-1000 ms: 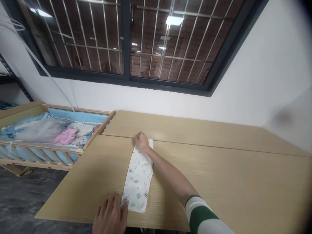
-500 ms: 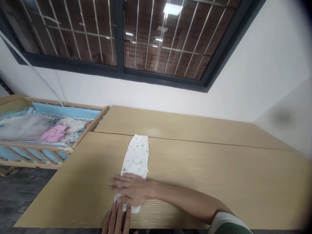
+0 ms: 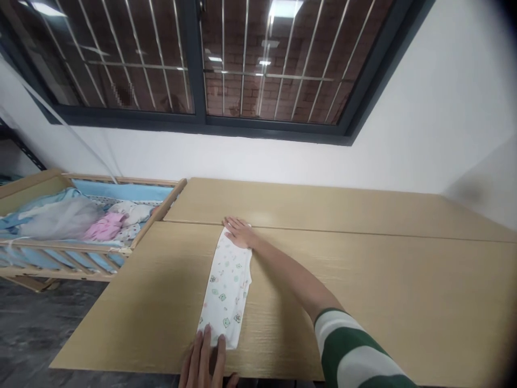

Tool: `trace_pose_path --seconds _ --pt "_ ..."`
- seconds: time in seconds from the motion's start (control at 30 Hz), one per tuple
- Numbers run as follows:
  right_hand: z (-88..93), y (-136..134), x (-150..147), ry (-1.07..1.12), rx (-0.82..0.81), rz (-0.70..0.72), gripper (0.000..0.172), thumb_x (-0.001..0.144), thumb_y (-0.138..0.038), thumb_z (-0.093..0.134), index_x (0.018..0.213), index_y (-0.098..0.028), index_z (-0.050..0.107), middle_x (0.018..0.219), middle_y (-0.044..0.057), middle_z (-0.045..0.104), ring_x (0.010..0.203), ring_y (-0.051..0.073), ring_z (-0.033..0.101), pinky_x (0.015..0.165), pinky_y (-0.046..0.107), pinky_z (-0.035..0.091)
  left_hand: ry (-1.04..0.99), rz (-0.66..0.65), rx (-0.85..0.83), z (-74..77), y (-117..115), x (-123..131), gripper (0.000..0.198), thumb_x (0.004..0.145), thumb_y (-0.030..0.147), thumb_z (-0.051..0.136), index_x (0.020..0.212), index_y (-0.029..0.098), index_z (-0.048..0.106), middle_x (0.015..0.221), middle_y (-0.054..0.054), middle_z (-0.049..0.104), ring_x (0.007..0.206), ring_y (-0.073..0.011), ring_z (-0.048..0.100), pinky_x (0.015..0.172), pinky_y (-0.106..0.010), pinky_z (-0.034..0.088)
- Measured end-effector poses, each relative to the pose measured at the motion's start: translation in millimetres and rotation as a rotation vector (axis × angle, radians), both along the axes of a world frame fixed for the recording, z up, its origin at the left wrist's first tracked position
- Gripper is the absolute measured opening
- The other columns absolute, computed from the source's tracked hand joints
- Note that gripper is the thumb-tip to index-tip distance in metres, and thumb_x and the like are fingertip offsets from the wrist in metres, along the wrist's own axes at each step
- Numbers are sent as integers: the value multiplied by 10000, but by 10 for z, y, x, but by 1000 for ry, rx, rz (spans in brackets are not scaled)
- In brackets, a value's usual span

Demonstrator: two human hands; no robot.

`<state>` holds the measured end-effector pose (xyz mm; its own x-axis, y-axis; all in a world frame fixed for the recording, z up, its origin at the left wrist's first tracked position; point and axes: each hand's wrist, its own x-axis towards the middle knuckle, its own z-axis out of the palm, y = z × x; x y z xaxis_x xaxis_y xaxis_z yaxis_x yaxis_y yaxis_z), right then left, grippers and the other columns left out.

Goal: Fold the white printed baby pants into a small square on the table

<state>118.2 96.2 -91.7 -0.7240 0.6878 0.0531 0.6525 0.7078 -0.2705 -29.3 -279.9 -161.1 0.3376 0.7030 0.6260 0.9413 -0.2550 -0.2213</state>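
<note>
A narrow folded white baby garment (image 3: 226, 286) with small green and pink prints lies lengthwise on the light wooden table (image 3: 363, 285). My right hand (image 3: 239, 231) rests flat on its far end, fingers stretched out, the arm in a green-and-white striped sleeve reaching across the table. My left hand (image 3: 205, 362) lies flat at the near table edge, its fingertips pressing the garment's near end. Neither hand grips anything.
A wooden baby crib (image 3: 86, 226) with blue lining, pink and white clothes and grey netting stands left of the table. A white wall and a barred dark-framed window (image 3: 202, 59) are behind. The floor is dark grey.
My right hand slid from the garment's near end, beside my left hand, back up along it to the far end. The left hand stayed at the near end.
</note>
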Motion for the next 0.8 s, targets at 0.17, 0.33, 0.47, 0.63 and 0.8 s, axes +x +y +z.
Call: trace_pose_path --seconds 0.17,0.33,0.47,0.63,0.8 --pt "7 82 75 2 3 38 604 1090 -442 271 1636 -185 273 1707 85 216 1588 212 151 1284 408 70 -110 -18 -106 66 10 266 534 889 463 656 1348 191 633 1338 -212 657 1184 -396 641 921 -499 545" --pt "174 -82 107 92 95 -53 581 1054 -311 355 1591 -89 339 1682 166 273 1577 252 183 1277 434 106 -180 28 -288 230 31 566 496 900 446 639 1325 190 662 1359 -212 645 1174 -399 634 983 -560 511" --pt "343 -655 210 269 105 -95 456 1003 -225 425 1432 -122 539 1531 194 494 1431 310 422 1192 517 299 -166 -53 -242 259 98 411 414 923 415 621 1271 205 697 1317 -165 684 1118 -336 657 970 -486 517" --pt "518 -1855 679 254 -176 79 367 1067 -320 384 1069 -206 733 1009 74 757 912 209 704 904 372 549 -40 -263 -81 175 124 22 345 957 368 592 1243 207 698 1257 -80 727 1022 -223 683 864 -313 531" --pt "431 -2892 1132 175 -274 111 736 894 -626 668 1502 -235 528 1554 152 504 1453 337 450 1229 525 308 -157 -385 -163 287 91 -108 292 979 136 499 1146 261 703 1100 20 762 929 -151 696 895 -253 524"
